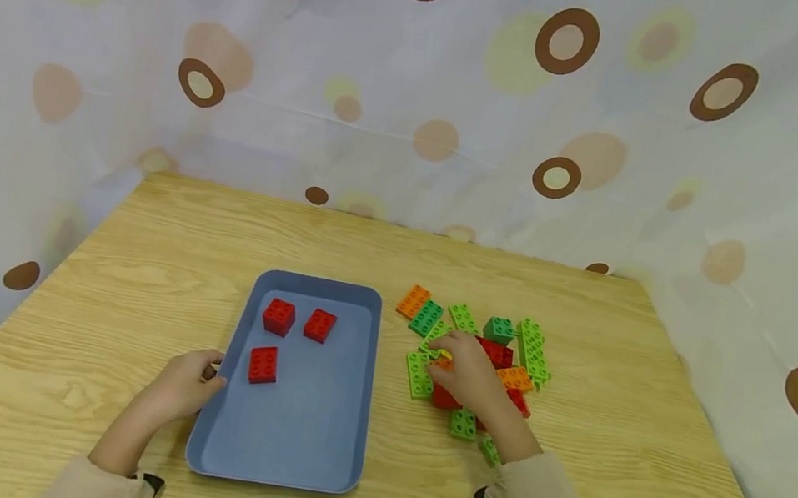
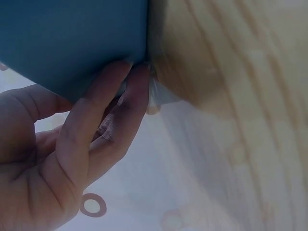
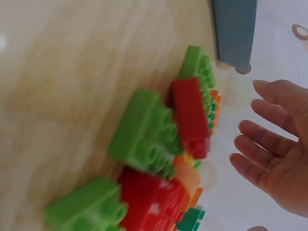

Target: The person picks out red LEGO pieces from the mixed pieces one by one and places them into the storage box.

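A blue-grey tray [image 1: 298,438] lies on the table in the head view, with three red toy bricks [image 1: 279,316] inside. My left hand [image 1: 183,383] is at its left side, pinching the tray wall between thumb and fingers; the left wrist view shows the fingertips [image 2: 120,72] against the tray's outer face. Over a pile of toy bricks to the tray's right hovers my right hand [image 1: 469,372], fingers spread and slightly bent. In the right wrist view that hand holds nothing and stands apart from a red brick [image 3: 190,113] and a green brick [image 3: 139,127].
Around the pile lie light green bricks [image 1: 532,348], a dark green brick [image 1: 499,330] and orange bricks [image 1: 413,301]. The wooden table [image 1: 204,236] ends at a patterned cloth [image 1: 384,129] at the back and sides.
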A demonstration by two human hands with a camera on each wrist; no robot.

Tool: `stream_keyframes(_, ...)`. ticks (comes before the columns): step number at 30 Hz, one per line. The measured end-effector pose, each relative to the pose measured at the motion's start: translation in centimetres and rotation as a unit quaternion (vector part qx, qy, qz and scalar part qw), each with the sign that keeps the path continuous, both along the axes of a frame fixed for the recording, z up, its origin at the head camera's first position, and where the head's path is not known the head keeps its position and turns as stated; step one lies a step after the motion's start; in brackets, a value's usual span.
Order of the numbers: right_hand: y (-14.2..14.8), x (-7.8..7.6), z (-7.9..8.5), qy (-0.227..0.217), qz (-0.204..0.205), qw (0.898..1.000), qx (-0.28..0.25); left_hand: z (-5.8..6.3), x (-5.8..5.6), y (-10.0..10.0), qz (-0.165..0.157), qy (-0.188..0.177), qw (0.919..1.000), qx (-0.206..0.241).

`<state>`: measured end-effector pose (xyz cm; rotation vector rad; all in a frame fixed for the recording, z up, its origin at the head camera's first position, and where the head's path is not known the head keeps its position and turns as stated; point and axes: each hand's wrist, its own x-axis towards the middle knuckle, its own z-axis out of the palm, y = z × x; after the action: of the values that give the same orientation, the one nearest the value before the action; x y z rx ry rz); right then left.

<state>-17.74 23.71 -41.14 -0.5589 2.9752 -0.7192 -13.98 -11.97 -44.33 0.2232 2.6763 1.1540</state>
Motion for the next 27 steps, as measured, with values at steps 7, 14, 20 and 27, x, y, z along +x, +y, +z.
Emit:
stream_keyframes(7,2.0,2.1,-1.3,-0.023,0.010,0.999,0.036,0.1,0.1,0.1,0.000,-0.001,1.0000,0.004)
stream_keyframes(14,2.5,2.5,-2.3,-0.007,0.025,0.999,0.028,0.2,0.1,0.1,-0.001,0.001,1.0000,-0.002)
stream_keyframes(20,2.7,2.4,-2.6,-0.013,0.032,0.999,0.016,0.2,0.0,0.1,-0.002,0.004,1.0000,-0.004)
stream_keyframes(27,2.4,2.5,-2.5,-0.005,0.028,1.000,0.012,0.2,0.0,0.1,-0.001,0.006,1.0000,-0.006)
